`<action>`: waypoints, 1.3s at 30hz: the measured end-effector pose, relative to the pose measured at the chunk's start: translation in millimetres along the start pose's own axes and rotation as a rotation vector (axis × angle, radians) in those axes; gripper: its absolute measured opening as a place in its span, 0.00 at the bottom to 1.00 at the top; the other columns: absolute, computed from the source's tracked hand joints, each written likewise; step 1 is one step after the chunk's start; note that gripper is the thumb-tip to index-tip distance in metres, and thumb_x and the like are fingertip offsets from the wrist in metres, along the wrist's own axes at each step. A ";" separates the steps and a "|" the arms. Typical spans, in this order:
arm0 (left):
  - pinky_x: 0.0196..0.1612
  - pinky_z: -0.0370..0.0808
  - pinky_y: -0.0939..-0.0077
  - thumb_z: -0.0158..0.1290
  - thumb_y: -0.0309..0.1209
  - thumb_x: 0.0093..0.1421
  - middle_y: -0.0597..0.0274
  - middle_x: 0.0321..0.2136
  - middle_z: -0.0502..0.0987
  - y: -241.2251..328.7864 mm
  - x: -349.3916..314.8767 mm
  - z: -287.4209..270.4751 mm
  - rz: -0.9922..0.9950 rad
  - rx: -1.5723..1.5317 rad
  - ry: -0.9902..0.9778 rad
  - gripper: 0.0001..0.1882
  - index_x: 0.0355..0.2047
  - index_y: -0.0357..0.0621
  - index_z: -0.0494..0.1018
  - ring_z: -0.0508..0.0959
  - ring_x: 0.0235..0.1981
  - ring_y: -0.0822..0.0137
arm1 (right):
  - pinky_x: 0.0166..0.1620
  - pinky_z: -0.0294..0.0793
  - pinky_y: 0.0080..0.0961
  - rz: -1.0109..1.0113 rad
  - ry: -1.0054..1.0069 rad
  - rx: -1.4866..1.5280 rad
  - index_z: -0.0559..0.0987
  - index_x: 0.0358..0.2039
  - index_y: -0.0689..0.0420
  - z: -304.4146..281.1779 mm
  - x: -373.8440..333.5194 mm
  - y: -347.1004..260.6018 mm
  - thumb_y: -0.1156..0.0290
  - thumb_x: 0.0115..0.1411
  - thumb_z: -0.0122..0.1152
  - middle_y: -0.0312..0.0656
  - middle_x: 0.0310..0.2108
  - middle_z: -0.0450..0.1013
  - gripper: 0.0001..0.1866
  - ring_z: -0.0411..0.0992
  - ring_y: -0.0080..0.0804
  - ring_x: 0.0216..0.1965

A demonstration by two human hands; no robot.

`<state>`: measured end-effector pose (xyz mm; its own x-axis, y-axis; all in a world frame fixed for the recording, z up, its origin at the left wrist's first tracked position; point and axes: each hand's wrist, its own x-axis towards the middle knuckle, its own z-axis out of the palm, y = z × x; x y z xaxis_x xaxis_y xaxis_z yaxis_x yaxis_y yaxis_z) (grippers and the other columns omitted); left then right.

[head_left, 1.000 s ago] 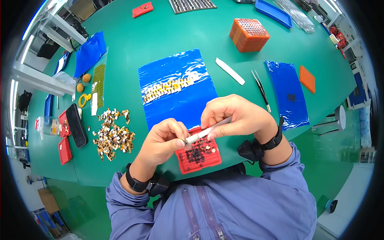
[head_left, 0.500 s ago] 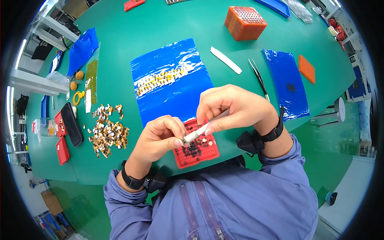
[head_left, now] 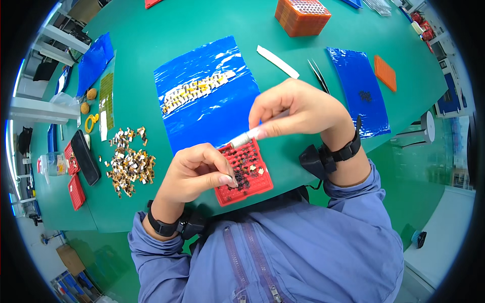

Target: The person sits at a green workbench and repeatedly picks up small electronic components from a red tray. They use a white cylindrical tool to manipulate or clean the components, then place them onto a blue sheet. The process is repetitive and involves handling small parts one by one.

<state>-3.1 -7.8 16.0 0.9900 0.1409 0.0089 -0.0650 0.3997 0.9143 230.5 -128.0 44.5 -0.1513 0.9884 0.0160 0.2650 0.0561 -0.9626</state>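
My right hand [head_left: 298, 113] is closed on a pale, white stick-like tool [head_left: 241, 140], its blunt end pointing left over a red tray. Below and to the left, my left hand [head_left: 199, 174] pinches at something small between thumb and forefinger, which I cannot make out. Under both hands, the red tray [head_left: 260, 184] has rows of small holes and holds many small black parts [head_left: 241, 179] with a few pale pieces. Just beyond lies a blue sheet [head_left: 207, 123], bearing rows of small white-and-gold parts [head_left: 194, 92].
A heap of white-and-gold parts [head_left: 132, 164] lies left, beside a black case [head_left: 86, 156]. Tweezers [head_left: 318, 77], a white strip [head_left: 278, 61] and another blue sheet [head_left: 361, 91] with black bits lie right. Orange stacked trays [head_left: 302, 17] stand at the back.
My hands have come apart: the right, with the stick-like tool, has moved up and away, while the left has dropped slightly toward the red tray. The whole view has shifted a little.
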 end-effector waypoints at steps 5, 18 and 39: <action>0.35 0.75 0.76 0.61 0.16 0.44 0.58 0.26 0.79 4.2 3.9 1.8 0.127 0.352 -0.052 0.07 0.23 0.39 0.76 0.79 0.31 0.66 | 0.24 0.61 0.09 0.041 0.110 0.090 0.76 0.32 0.63 0.3 5.5 4.6 0.73 0.56 0.62 0.30 0.21 0.70 0.07 0.63 0.09 0.22; 0.34 0.75 0.77 0.63 0.19 0.42 0.59 0.27 0.80 5.0 4.4 4.5 0.173 0.499 -0.050 0.09 0.23 0.41 0.75 0.80 0.31 0.66 | 0.20 0.54 0.13 -0.048 0.218 0.096 0.78 0.30 0.60 6.0 11.5 18.1 0.65 0.56 0.63 0.26 0.15 0.64 0.10 0.57 0.10 0.17; 0.32 0.74 0.79 0.62 0.18 0.42 0.59 0.26 0.80 6.0 1.9 4.9 0.144 0.468 -0.038 0.08 0.22 0.41 0.75 0.80 0.29 0.69 | 0.28 0.62 0.10 0.060 0.166 0.066 0.76 0.34 0.63 2.1 11.8 14.5 0.74 0.57 0.60 0.30 0.25 0.70 0.07 0.64 0.11 0.26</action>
<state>-0.9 -9.6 23.5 0.9795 0.1282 0.1554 -0.1470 -0.0723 0.9865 230.6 -115.8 30.2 0.0235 0.9997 -0.0034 0.2051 -0.0081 -0.9787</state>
